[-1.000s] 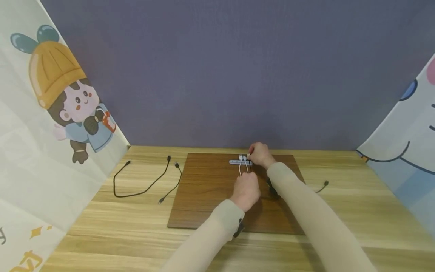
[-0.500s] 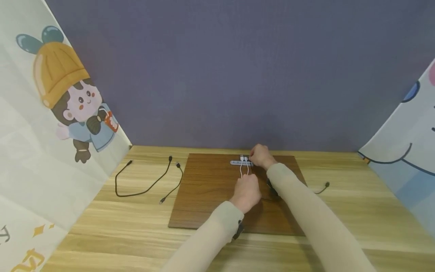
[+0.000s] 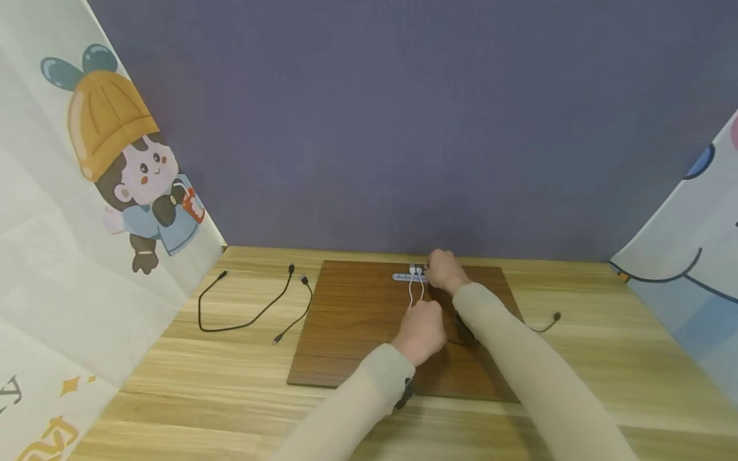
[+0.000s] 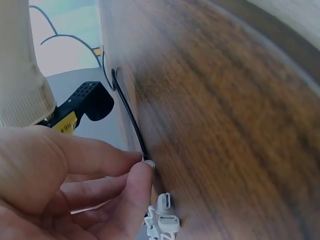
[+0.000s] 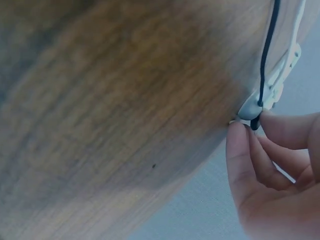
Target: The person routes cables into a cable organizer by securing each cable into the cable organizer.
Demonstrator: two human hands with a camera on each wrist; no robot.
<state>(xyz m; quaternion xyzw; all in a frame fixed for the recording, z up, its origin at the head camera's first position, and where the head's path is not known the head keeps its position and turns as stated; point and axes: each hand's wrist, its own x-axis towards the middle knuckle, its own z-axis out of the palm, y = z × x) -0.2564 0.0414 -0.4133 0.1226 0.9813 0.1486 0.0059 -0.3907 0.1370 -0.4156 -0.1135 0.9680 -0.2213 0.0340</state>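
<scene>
Near the board's back edge, my right hand [image 3: 446, 272] pinches the black plug [image 5: 256, 123] of a thin black cable [image 5: 268, 47] between thumb and fingers. This cable lies at the end of a pale cable clip [image 5: 248, 109]; whether it is fully seated in the slot cannot be told. My left hand [image 3: 422, 333], lower on the board, pinches a black cable [image 4: 131, 117] between thumb and forefinger. Two white cables [image 3: 411, 293] run from the clip toward the left hand, their white plugs [image 4: 164, 201] standing beyond it in the left wrist view.
A brown wooden board [image 3: 346, 320] lies on the light wood table [image 3: 173, 397]. Left of it are a long black cable [image 3: 230, 329] and a short black cable [image 3: 296, 318]. A black plug [image 3: 557, 316] rests right of the board. A grey-blue wall [image 3: 369, 128] stands behind.
The head view has shifted slightly. My right fingers now cover more of the plug whose metal end showed earlier. More black cable shows on the board beside the left hand, which keeps its place.
</scene>
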